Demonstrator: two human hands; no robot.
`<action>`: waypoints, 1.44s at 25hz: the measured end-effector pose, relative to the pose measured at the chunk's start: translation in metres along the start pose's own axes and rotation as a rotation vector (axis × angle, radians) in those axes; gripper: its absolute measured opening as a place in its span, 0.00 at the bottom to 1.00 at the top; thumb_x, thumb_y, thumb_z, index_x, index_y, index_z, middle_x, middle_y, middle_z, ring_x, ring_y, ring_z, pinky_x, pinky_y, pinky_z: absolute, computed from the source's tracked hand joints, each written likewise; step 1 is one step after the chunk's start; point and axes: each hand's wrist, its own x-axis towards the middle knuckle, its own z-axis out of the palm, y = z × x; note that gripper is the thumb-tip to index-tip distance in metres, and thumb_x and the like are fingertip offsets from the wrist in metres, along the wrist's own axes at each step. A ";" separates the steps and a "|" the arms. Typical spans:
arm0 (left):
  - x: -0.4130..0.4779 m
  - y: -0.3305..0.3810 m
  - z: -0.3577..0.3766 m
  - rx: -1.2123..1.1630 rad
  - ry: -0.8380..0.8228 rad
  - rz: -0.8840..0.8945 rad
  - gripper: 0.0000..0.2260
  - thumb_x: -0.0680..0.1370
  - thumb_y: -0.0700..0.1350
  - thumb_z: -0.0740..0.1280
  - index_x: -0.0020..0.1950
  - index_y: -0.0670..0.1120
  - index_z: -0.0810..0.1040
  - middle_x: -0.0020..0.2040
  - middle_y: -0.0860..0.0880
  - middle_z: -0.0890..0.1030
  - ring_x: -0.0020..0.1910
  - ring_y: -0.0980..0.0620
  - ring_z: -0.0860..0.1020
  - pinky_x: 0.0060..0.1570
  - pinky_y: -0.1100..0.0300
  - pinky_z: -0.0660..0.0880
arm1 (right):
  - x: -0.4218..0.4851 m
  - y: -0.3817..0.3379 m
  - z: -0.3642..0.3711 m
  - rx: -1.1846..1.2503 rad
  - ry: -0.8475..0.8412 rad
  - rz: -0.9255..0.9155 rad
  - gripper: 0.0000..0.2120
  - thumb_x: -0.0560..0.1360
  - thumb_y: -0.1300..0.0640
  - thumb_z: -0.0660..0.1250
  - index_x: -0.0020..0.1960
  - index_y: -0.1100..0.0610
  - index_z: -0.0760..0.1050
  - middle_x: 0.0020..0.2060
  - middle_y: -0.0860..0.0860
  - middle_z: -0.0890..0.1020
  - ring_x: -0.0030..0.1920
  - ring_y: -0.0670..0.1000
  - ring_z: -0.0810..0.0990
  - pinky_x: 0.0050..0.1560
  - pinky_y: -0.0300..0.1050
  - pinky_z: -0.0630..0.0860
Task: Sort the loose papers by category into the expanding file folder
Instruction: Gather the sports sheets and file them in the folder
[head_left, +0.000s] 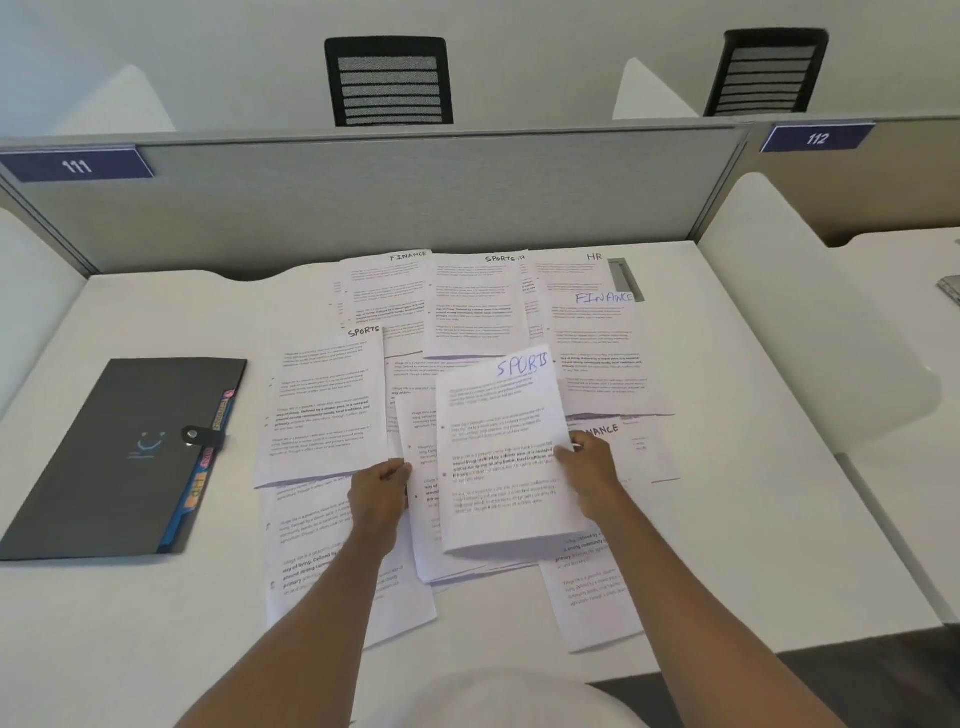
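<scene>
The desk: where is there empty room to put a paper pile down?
Bare desk lies right of the papers, along the near edge left of the arms, and in a strip between the folder and the papers. The middle is crowded with overlapping sheets, where both hands hold a stack.

My 2 bare arms reach forward; left hand (382, 480) and right hand (589, 460) each pinch a side edge of 1 sheet (501, 457).

White desk (753, 467) bears scattered papers (322, 405) and closed folder (119, 457).
</scene>
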 end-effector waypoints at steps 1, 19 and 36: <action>0.000 -0.001 -0.001 0.020 -0.005 0.005 0.14 0.80 0.40 0.72 0.36 0.52 0.85 0.41 0.47 0.87 0.43 0.43 0.84 0.52 0.44 0.84 | -0.001 0.005 0.002 -0.052 0.004 -0.015 0.08 0.80 0.66 0.67 0.56 0.58 0.81 0.55 0.56 0.86 0.51 0.56 0.85 0.48 0.45 0.82; -0.020 0.001 0.001 0.002 -0.081 0.026 0.09 0.77 0.31 0.73 0.44 0.44 0.87 0.42 0.44 0.89 0.44 0.40 0.88 0.47 0.45 0.86 | -0.008 0.031 0.017 -0.626 0.007 -0.307 0.16 0.78 0.60 0.72 0.65 0.60 0.75 0.58 0.56 0.80 0.60 0.58 0.80 0.60 0.53 0.79; 0.002 0.040 -0.011 -0.293 -0.169 0.046 0.08 0.79 0.34 0.73 0.57 0.39 0.84 0.51 0.40 0.88 0.50 0.39 0.87 0.50 0.48 0.85 | 0.009 0.009 0.013 0.071 -0.286 -0.095 0.09 0.81 0.61 0.68 0.59 0.58 0.83 0.53 0.52 0.88 0.55 0.55 0.87 0.61 0.57 0.82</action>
